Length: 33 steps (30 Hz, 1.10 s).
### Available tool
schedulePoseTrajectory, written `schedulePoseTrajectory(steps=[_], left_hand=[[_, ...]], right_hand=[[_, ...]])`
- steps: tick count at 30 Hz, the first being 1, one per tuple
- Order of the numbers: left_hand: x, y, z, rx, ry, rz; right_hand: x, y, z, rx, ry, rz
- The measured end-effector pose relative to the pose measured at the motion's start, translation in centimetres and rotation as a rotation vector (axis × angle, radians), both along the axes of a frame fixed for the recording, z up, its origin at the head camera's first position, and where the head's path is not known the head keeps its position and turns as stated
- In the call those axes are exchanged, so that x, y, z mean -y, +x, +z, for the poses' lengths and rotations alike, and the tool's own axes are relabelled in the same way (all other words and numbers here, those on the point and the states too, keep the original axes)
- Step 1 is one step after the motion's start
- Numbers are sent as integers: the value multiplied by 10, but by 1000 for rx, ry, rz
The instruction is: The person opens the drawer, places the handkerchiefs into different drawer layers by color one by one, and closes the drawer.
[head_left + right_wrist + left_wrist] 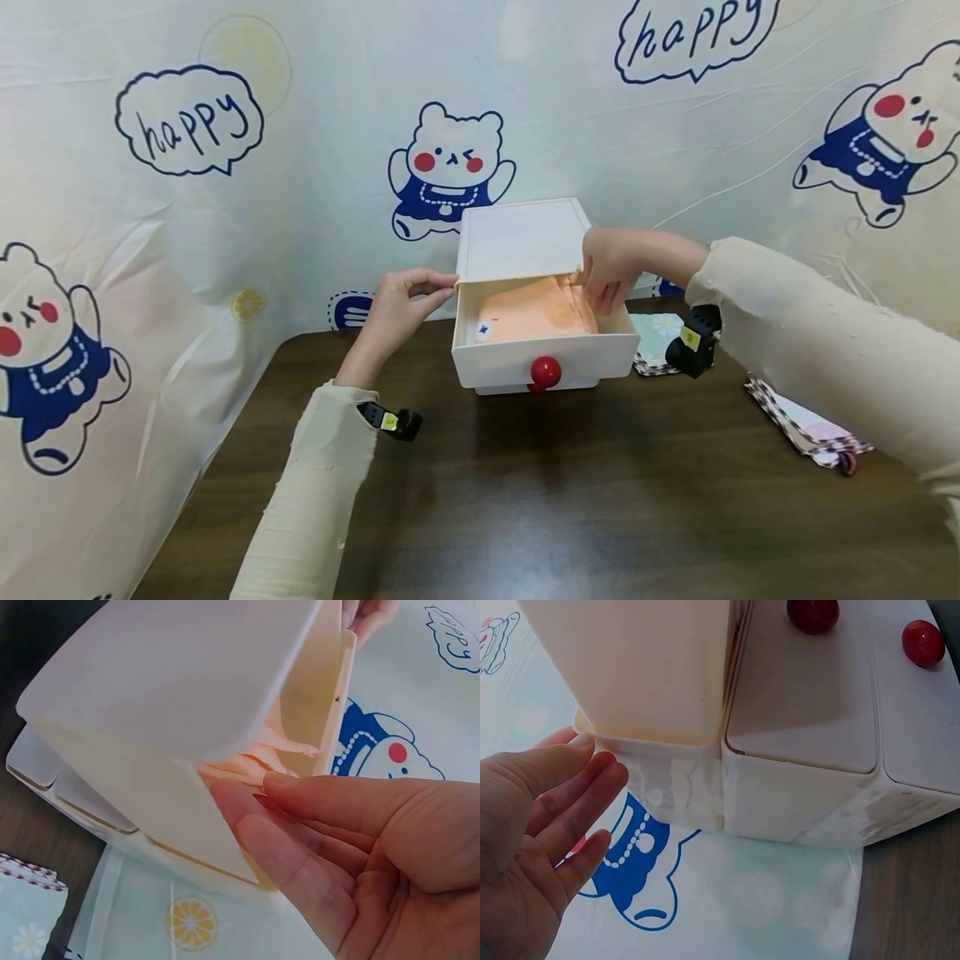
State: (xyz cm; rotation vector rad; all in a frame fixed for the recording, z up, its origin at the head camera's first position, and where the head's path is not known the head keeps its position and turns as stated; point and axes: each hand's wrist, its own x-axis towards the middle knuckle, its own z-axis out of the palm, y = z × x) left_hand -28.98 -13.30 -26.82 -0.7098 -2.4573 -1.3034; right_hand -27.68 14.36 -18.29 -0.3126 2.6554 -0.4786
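A small white drawer cabinet (525,237) stands at the back of the table, its top drawer (495,364) pulled out by a red knob's side. Inside the drawer lies a folded orange cloth (528,312), bunched up at its right end. My right hand (611,262) reaches in over the drawer's right wall; in the right wrist view its thumb and forefinger pinch the bunched end of the cloth (259,761). With thumb and forefinger, my left hand (405,304) pinches the cabinet's left edge, beside the drawer opening; its other fingers (592,799) are spread loosely below.
Lower drawers with red knobs (922,643) show in the left wrist view. A pale green folded cloth (656,337) lies right of the cabinet, under my right forearm. Farther right is a folded cloth with checked edging (806,421). A printed curtain (330,183) hangs behind the table (525,500).
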Motion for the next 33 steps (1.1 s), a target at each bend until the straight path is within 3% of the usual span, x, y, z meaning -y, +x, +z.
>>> schedulePoseTrajectory(steps=[23,33], left_hand=[[2,1,-2,3,-2,16],[0,-1,-2,-19,-4,-3]], right_hand=[[-4,9,9,-70,-41,53],[4,7,1,11,-125,104]])
